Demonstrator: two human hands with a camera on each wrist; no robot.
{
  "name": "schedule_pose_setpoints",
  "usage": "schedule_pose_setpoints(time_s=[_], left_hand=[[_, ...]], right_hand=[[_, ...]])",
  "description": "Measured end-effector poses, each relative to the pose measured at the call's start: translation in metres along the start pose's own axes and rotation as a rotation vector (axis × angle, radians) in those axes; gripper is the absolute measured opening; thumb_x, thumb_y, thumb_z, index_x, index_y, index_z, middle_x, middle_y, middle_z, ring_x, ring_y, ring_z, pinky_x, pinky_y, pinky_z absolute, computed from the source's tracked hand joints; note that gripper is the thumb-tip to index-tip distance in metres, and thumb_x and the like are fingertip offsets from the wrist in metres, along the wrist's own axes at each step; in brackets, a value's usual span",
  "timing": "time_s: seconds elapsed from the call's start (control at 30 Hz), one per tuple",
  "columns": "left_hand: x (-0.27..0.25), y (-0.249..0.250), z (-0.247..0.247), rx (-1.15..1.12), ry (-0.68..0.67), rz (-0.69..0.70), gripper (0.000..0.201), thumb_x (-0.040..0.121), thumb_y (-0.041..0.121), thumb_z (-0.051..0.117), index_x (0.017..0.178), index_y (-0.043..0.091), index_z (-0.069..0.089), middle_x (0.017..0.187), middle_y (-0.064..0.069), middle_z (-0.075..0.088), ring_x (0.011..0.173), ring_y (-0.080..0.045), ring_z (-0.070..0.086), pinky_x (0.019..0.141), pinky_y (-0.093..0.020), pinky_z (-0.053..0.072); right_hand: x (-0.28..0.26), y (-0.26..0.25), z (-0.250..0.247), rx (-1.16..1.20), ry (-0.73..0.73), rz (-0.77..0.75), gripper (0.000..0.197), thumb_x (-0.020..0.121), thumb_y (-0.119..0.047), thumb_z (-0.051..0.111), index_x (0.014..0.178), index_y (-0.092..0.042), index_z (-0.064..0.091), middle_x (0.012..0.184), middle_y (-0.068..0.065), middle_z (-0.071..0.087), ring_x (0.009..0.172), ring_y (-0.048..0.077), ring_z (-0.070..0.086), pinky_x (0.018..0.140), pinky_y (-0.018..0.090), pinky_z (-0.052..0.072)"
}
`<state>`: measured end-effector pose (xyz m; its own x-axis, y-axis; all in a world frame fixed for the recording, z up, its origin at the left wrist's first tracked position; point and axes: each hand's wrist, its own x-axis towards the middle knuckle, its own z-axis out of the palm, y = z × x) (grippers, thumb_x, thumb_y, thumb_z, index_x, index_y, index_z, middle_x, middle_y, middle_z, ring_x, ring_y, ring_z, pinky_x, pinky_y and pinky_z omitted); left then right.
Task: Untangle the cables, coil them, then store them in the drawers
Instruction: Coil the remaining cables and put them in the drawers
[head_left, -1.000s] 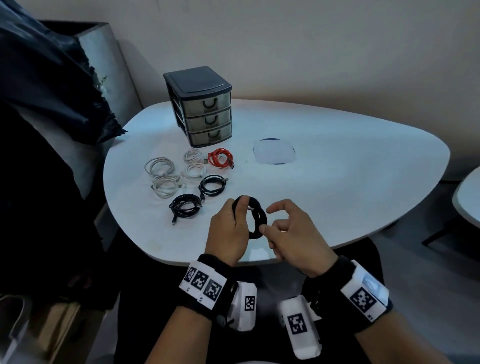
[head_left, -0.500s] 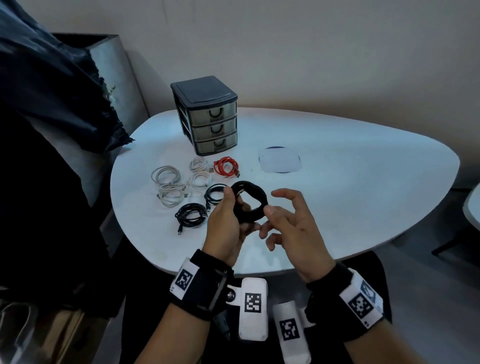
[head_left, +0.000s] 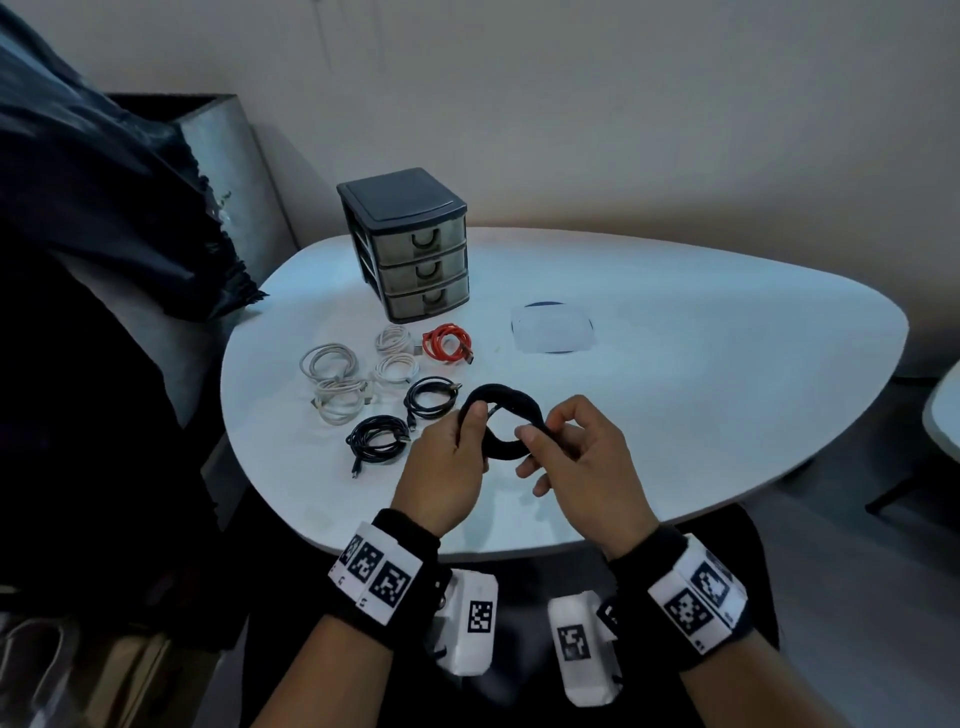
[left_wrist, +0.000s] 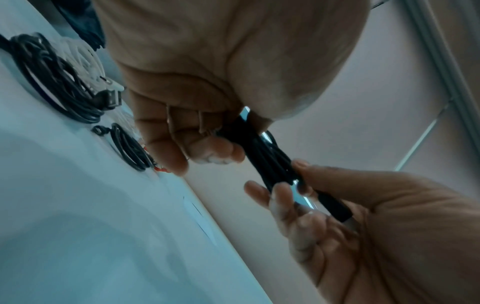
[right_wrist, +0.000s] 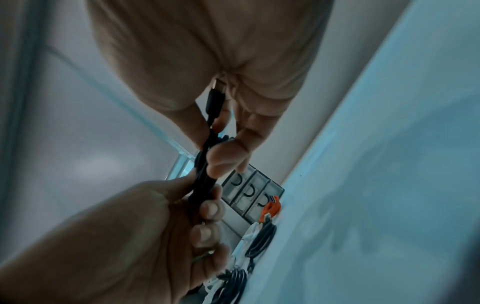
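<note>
I hold a coiled black cable (head_left: 511, 402) above the white table (head_left: 675, 415), near its front edge. My left hand (head_left: 457, 447) grips the coil's left side, thumb over the strands (left_wrist: 259, 148). My right hand (head_left: 566, 441) pinches the loose end with its plug (right_wrist: 214, 102) against the coil's right side. On the table to the left lie two black coils (head_left: 379, 439) (head_left: 430, 397), several white coils (head_left: 332, 364) and a red coil (head_left: 447, 343). The dark three-drawer unit (head_left: 410, 244) stands behind them, all its drawers shut.
A flat white disc with a dark rim (head_left: 553, 328) lies right of the red coil. A dark cloth (head_left: 104, 208) drapes over furniture at the left. A second table's edge (head_left: 943, 410) shows at far right. The table's right half is bare.
My right hand went from spread fingers beside the coil to a pinch on its right side with the cable end. The coil stayed in my left hand, turned flatter.
</note>
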<state>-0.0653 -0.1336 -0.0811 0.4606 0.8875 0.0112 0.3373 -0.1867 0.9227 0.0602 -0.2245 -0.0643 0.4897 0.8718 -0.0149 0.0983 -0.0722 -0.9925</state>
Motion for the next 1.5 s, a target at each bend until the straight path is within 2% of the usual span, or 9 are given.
schedule_pose_setpoints(time_s=[0.23, 0.4, 0.6, 0.7, 0.77, 0.93, 1.13, 1.33, 1.5], left_hand=[[0.042, 0.045, -0.031, -0.155, -0.014, 0.011, 0.062, 0.104, 0.050, 0.029, 0.089, 0.004, 0.068, 0.066, 0.000, 0.065, 0.054, -0.015, 0.053, 0.054, -0.024, 0.043], [0.119, 0.074, -0.050, -0.271, -0.008, -0.143, 0.039, 0.106, 0.040, 0.037, 0.108, 0.010, 0.062, 0.081, -0.005, 0.062, 0.054, -0.015, 0.053, 0.057, -0.026, 0.044], [0.207, 0.074, -0.064, 0.401, 0.018, -0.029, 0.020, 0.099, 0.029, 0.043, 0.090, 0.024, 0.060, 0.101, -0.010, 0.071, 0.077, -0.023, 0.061, 0.070, -0.030, 0.047], [0.229, 0.057, -0.066, 0.684, -0.018, -0.135, 0.046, 0.095, 0.034, 0.046, 0.141, 0.024, 0.046, 0.139, -0.010, 0.056, 0.120, -0.033, 0.056, 0.098, -0.036, 0.044], [0.234, 0.047, -0.066, 0.794, -0.046, -0.189, 0.062, 0.096, 0.039, 0.045, 0.154, 0.027, 0.024, 0.143, -0.012, 0.052, 0.124, -0.036, 0.054, 0.103, -0.043, 0.045], [0.240, 0.035, -0.059, 0.960, -0.042, -0.091, 0.059, 0.099, 0.038, 0.038, 0.152, 0.026, 0.015, 0.108, -0.010, 0.066, 0.096, -0.032, 0.063, 0.084, -0.040, 0.052], [0.242, 0.036, -0.054, 0.983, 0.033, -0.045, 0.047, 0.096, 0.031, 0.043, 0.138, 0.015, 0.028, 0.075, -0.001, 0.056, 0.070, -0.027, 0.056, 0.063, -0.032, 0.041], [0.200, 0.045, -0.046, 0.832, 0.063, 0.038, 0.027, 0.096, 0.032, 0.044, 0.119, 0.019, 0.040, 0.087, 0.005, 0.057, 0.077, -0.020, 0.055, 0.065, -0.031, 0.042], [0.163, 0.038, -0.040, 0.763, 0.093, 0.080, 0.037, 0.094, 0.041, 0.048, 0.124, 0.021, 0.043, 0.117, 0.001, 0.061, 0.106, -0.024, 0.056, 0.086, -0.040, 0.047]], right_hand=[[0.047, -0.061, -0.011, 0.084, 0.017, 0.021, 0.020, 0.093, -0.006, 0.061, 0.080, -0.007, 0.046, 0.085, 0.024, 0.070, 0.058, 0.024, 0.065, 0.049, 0.030, 0.049], [0.112, -0.090, -0.020, 0.105, 0.025, 0.091, 0.016, 0.092, -0.006, 0.060, 0.078, -0.008, 0.051, 0.078, 0.018, 0.067, 0.052, 0.024, 0.064, 0.047, 0.027, 0.049], [0.186, -0.112, -0.021, 0.008, 0.053, 0.096, 0.006, 0.089, -0.006, 0.057, 0.084, -0.004, 0.055, 0.067, 0.016, 0.063, 0.048, 0.024, 0.060, 0.050, 0.030, 0.052], [0.212, -0.112, -0.017, -0.029, 0.063, 0.106, 0.007, 0.089, -0.007, 0.056, 0.093, -0.002, 0.056, 0.067, 0.016, 0.063, 0.046, 0.024, 0.060, 0.048, 0.029, 0.051], [0.223, -0.108, -0.014, -0.020, 0.070, 0.140, 0.011, 0.088, -0.007, 0.057, 0.096, 0.000, 0.058, 0.067, 0.015, 0.064, 0.046, 0.024, 0.060, 0.048, 0.029, 0.050], [0.237, -0.104, 0.000, 0.037, 0.072, 0.179, 0.009, 0.088, -0.007, 0.058, 0.095, -0.001, 0.059, 0.063, 0.011, 0.064, 0.045, 0.023, 0.060, 0.045, 0.026, 0.048], [0.241, -0.112, 0.015, 0.089, 0.038, 0.174, 0.012, 0.089, -0.011, 0.058, 0.096, -0.003, 0.064, 0.067, 0.011, 0.068, 0.048, 0.021, 0.061, 0.044, 0.025, 0.047], [0.246, -0.126, 0.018, 0.121, 0.070, 0.189, 0.011, 0.088, -0.011, 0.055, 0.089, -0.003, 0.062, 0.069, 0.016, 0.067, 0.046, 0.020, 0.059, 0.041, 0.021, 0.044], [0.247, -0.130, 0.034, -0.053, 0.019, 0.231, 0.021, 0.086, -0.013, 0.052, 0.092, 0.003, 0.064, 0.071, 0.020, 0.069, 0.045, 0.020, 0.059, 0.042, 0.022, 0.043]])
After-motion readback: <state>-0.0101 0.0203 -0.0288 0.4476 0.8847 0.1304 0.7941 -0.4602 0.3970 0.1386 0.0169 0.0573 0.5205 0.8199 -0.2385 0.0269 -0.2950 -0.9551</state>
